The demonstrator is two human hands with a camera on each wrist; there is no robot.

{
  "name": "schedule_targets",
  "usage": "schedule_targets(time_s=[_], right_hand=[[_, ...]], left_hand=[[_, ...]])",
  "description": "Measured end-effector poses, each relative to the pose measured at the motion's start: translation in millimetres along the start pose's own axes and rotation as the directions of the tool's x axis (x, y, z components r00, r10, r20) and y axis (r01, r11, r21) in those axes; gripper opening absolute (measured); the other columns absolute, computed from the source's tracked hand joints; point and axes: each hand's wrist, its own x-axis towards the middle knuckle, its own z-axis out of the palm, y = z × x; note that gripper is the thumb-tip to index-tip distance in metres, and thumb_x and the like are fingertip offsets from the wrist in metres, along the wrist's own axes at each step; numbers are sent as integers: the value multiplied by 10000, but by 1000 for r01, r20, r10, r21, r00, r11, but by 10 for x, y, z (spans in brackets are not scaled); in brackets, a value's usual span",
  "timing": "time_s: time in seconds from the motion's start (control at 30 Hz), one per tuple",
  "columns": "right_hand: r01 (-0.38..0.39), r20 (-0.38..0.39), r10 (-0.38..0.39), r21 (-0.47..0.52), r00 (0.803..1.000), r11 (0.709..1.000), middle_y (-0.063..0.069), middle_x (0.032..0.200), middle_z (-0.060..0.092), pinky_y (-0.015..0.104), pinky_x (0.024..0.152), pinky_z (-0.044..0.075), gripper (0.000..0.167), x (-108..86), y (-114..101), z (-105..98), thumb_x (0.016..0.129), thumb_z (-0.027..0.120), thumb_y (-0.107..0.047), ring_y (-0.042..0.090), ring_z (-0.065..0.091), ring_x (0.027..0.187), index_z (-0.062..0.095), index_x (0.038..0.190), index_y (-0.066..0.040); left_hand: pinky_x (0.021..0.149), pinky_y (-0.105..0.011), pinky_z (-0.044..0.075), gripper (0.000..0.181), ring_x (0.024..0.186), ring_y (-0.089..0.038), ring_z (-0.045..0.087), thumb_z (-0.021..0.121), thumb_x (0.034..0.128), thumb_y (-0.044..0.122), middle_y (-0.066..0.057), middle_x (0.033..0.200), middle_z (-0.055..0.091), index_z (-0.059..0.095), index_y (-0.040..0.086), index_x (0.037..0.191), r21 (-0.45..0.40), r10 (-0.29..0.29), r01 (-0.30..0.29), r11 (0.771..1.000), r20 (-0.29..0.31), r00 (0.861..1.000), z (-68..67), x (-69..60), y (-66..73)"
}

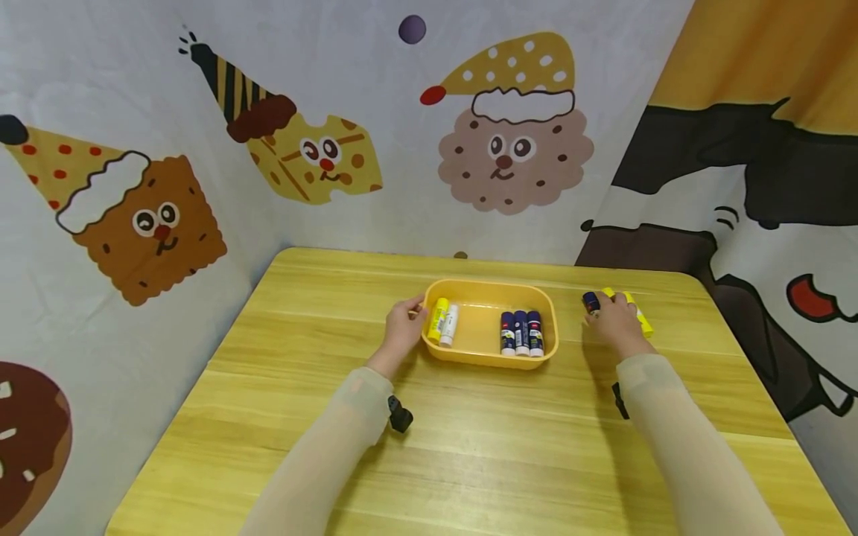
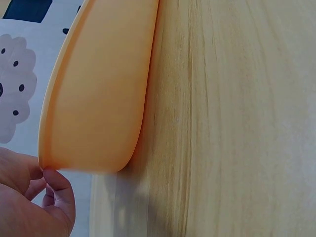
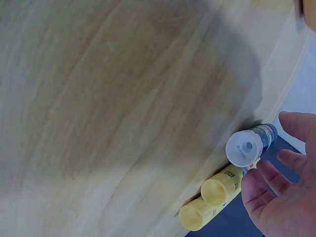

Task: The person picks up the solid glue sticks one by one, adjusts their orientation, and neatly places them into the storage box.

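Currently the left hand (image 1: 404, 327) pinches the rim of the yellow tray (image 1: 479, 360), between both hands; the right hand (image 1: 617, 321), fingers parted, is at a navy glue stick (image 3: 245, 148) beside two yellow sticks (image 3: 216, 191) on the worktop (image 1: 482, 447).

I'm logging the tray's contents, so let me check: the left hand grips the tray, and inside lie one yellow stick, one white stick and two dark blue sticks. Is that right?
Not quite: the head view shows three dark blue sticks in the tray, not two. The yellow stick, white stick and gripping left hand are as you say.
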Motion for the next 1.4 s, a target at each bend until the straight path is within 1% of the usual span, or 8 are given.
schedule_targets(time_s=[0.27, 0.5, 0.67, 0.8, 0.93, 1.1, 1.23, 1.4], right_hand=[[24, -6, -24, 12, 1000, 1000, 422, 1364, 194, 663, 895, 351, 595, 36, 51, 63, 963, 482, -165, 596, 283, 1137, 234, 1463, 44], [23, -3, -23, -37, 1000, 999, 433, 1305, 249, 671, 913, 350, 529, 39, 40, 75, 942, 427, -72, 618, 332, 1110, 276, 1421, 94], [5, -8, -6, -40, 1000, 999, 425, 1300, 270, 667, 917, 357, 525, 33, 29, 77, 946, 424, -85, 610, 336, 1126, 278, 1423, 77], [-7, -15, 6, -35, 1000, 999, 428, 1284, 297, 667, 904, 368, 535, 26, 18, 79, 936, 433, -78, 608, 351, 1125, 279, 1430, 61], [-5, -12, 5, -27, 1000, 1000, 438, 1283, 285, 664, 892, 372, 554, 4, 15, 67, 921, 447, -60, 609, 345, 1117, 274, 1433, 64], [9, -4, -9, -31, 1000, 999, 451, 1294, 266, 659, 911, 359, 588, -10, 14, 54, 892, 464, -42, 612, 335, 1113, 269, 1433, 82], [11, 4, -11, -29, 1000, 1000, 460, 1312, 242, 663, 914, 353, 605, 3, 8, 48, 895, 469, -42, 621, 322, 1113, 249, 1447, 72], [14, -20, -14, 0, 1000, 1000, 450, 1343, 216, 661, 907, 351, 621, 20, -18, 32, 893, 466, -37, 612, 313, 1110, 231, 1461, 58]], left_hand=[[714, -244, 499, 352, 914, -202, 570, 565, 947, 127, -108, 1042, 585, 587, 86, 1296, 3, -8, 8, 1000, 6, 1000, 0, 4, -7], [723, -252, 505, 346, 914, -206, 577, 570, 943, 124, -107, 1035, 592, 595, 82, 1285, 6, -1, 1, 1000, 1, 1000, -2, 2, -10], [725, -253, 506, 345, 915, -206, 579, 571, 943, 127, -106, 1035, 592, 596, 80, 1284, -1, -7, 7, 1000, -1, 1000, -1, 5, -7], [729, -259, 512, 344, 919, -209, 585, 570, 944, 123, -112, 1038, 591, 596, 73, 1283, -3, 2, -2, 1000, -1, 1000, 1, 9, -3], [731, -256, 511, 345, 916, -210, 590, 576, 940, 117, -112, 1034, 590, 598, 77, 1282, 3, 6, -6, 1000, -2, 1000, 4, 8, -3], [736, -257, 514, 347, 920, -215, 593, 580, 938, 118, -111, 1034, 586, 599, 82, 1283, 4, 0, 0, 1000, -4, 1000, 9, 13, -12], [729, -253, 515, 350, 918, -213, 593, 578, 940, 122, -108, 1036, 584, 595, 84, 1288, 2, -7, 7, 1000, -4, 1000, 8, 13, -14], [720, -245, 511, 349, 906, -209, 595, 583, 934, 113, -108, 1030, 586, 600, 80, 1281, -1, -6, 6, 1000, -11, 1000, 8, 12, -8]])
